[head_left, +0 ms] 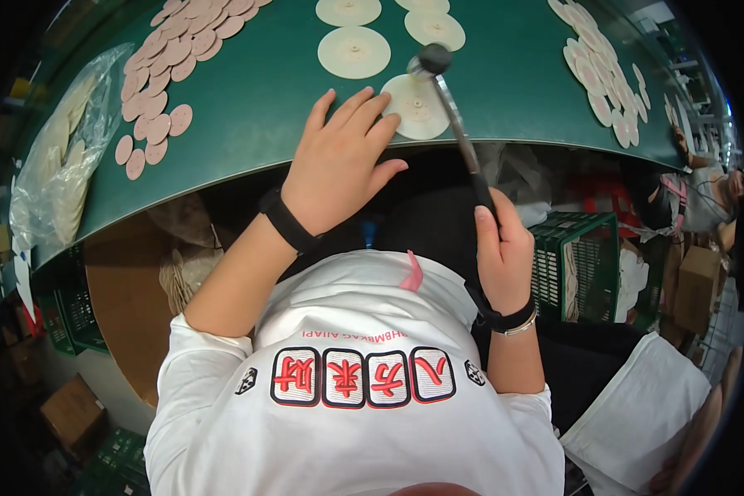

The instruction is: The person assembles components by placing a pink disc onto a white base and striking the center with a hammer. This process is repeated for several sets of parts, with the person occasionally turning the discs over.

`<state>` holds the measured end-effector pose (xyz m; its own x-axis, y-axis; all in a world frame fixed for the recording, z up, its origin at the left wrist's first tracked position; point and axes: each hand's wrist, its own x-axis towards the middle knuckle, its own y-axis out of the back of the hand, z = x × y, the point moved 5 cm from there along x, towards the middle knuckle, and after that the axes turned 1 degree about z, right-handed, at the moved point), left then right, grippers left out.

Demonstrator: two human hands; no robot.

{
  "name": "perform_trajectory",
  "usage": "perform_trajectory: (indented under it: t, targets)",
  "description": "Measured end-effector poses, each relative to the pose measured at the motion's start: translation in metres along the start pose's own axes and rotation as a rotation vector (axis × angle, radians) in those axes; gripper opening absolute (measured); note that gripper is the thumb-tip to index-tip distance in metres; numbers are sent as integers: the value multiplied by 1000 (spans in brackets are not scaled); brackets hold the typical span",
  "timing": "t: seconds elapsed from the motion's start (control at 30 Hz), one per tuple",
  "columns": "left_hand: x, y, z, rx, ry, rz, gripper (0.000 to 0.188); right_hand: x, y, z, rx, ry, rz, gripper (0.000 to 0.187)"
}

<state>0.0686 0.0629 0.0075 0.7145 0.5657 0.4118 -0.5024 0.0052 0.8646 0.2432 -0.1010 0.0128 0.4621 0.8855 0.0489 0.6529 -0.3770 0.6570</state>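
Observation:
My right hand (504,252) is closed round the black grip of a hammer (457,116) with a metal shaft and a dark rounded head. The head hangs over the upper right edge of a cream disc (416,112) with a small raised hub, lying at the table's near edge; whether it touches the disc I cannot tell. My left hand (339,161) is open, palm down with fingers spread, its fingertips at the disc's left rim. Farther back lie more cream discs, among them one at the left (354,53) and one at the right (435,30).
Small pink discs (174,51) spread over the green table (256,99) at the left, beside a clear plastic bag (66,149) of pale pieces. Another heap of pale pink discs (599,70) lies right. Below stand a green crate (574,260) and cardboard boxes (73,411). Another person (703,194) is at far right.

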Motion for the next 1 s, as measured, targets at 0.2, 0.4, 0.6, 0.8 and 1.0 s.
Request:
perform_trajectory:
  t: [0.2,0.4,0.6,0.8,1.0]
  targets:
    - [-6,-2,0,37,-50,27,55,-5,-11,7,-132,152,74,28]
    - [-7,-2,5,61,-48,24,55,-12,-8,10,-77,91,78,27]
    - [-9,-1,33,-75,-38,-62,57,-2,-12,14,-174,93,59,28]
    - [7,8,18,-86,-18,17,59,5,0,14,-35,-5,-26,26]
    - [5,-2,4,71,-58,2,60,-11,13,10,65,137,184,28]
